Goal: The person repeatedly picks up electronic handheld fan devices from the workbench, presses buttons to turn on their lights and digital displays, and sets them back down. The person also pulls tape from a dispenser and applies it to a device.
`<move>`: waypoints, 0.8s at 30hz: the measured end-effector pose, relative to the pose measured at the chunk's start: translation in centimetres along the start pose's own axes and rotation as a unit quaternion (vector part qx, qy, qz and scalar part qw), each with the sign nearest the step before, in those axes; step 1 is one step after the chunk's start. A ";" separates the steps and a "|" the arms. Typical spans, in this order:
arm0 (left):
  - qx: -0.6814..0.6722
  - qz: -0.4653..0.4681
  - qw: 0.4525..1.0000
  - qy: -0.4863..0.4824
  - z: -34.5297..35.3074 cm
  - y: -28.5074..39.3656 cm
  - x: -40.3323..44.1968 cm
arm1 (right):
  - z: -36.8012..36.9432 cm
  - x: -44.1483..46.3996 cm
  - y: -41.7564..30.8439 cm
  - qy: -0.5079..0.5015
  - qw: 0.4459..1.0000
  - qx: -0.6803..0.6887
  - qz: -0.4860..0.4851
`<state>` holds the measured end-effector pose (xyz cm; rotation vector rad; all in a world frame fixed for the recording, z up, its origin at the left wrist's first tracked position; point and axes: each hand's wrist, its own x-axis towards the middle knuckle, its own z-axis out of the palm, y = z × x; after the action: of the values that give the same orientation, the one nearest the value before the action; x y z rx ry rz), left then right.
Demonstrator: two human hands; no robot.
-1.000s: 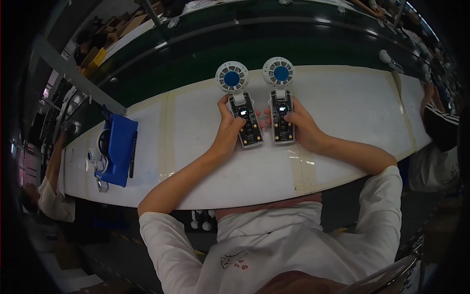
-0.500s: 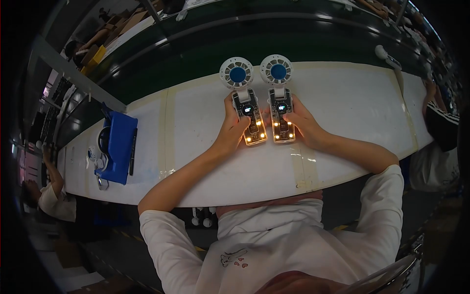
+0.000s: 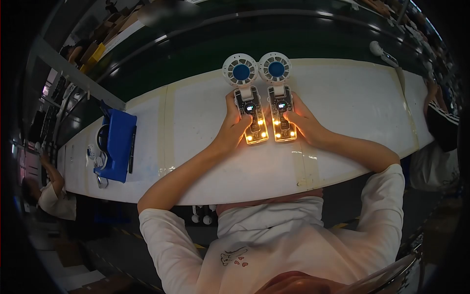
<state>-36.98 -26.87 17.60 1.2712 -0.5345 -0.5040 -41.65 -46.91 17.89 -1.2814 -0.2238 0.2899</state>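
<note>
Two small handheld fans are held side by side above the white table, round white heads with blue centres pointing away from me. Their dark bodies have clear casings, a small lit display and glowing orange lights near the bottom. My left hand [image 3: 231,130] is wrapped round the left handheld fan [image 3: 253,128], its thumb on the front of the body. In the same way, my right hand [image 3: 307,125] grips the right handheld fan [image 3: 282,122], thumb pressed on its front. The fan heads are almost touching, while a narrow gap separates the bodies.
On the white table [image 3: 205,98] at left stands a blue bin [image 3: 120,144], with a black pen [image 3: 132,149] beside it and a white fan-like device [image 3: 100,161] on its far side. Another white device [image 3: 384,54] lies at the back right. Co-workers sit at both sides.
The two fan heads have come closer together, the left fan shifting slightly to the right and the right one slightly left. Both hands keep their hold.
</note>
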 end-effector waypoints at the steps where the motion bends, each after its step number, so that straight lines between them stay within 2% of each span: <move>1: 0.008 0.010 1.000 0.017 0.2 0.1 -0.1 | 0.1 0.0 -0.1 0.004 1.000 -0.006 0.007; 7: 0.029 -0.030 0.999 -0.016 -0.1 0.5 -0.2 | -0.4 -0.1 -0.1 -0.017 0.999 -0.023 0.015; 8: 0.028 -0.030 0.999 -0.016 -0.1 0.3 -0.1 | -0.3 -0.1 0.0 -0.017 0.999 -0.023 0.015; 10: 0.034 0.028 0.999 0.004 0.1 -0.1 0.0 | 0.0 0.0 0.3 0.025 0.999 -0.041 -0.009; 13: 0.026 -0.017 0.999 -0.005 0.2 0.6 -0.2 | -0.3 0.1 0.1 0.006 0.999 -0.032 0.011; 24: 0.024 -0.020 1.000 0.002 0.4 1.0 -0.2 | -0.4 0.1 0.1 0.005 1.000 -0.017 0.020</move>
<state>-37.29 -26.83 18.66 1.3304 -0.5208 -0.5256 -41.48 -47.19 17.72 -1.3222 -0.1956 0.3158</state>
